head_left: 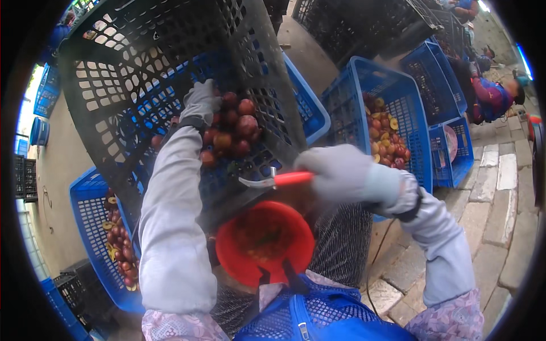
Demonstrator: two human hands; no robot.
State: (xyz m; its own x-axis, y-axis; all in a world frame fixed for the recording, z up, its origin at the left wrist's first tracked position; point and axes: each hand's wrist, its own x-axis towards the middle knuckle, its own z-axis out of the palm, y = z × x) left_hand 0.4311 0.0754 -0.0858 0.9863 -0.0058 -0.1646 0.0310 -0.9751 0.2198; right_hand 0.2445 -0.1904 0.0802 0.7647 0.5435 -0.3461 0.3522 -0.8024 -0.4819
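My left hand (202,102), in a grey glove, reaches into a large dark slatted crate (250,62) tilted in front of me. It is at the edge of a heap of dark red plums (232,128), its fingers bent down against them. The fingertips are hidden, so whether they grip a plum does not show. My right hand (341,173), gloved and blurred by motion, is closed on a red-handled hand tool (293,178) with a curved metal blade pointing left. Below the blade, a red plastic bowl (227,250) sits at my lap with small, blurry pieces inside.
A blue crate (421,136) of whole and cut plums stands at the right, another blue crate (94,238) of them at the left. More blue crates (455,91) are stacked far right, near another person (492,96). Paving bricks (483,210) cover the ground at right.
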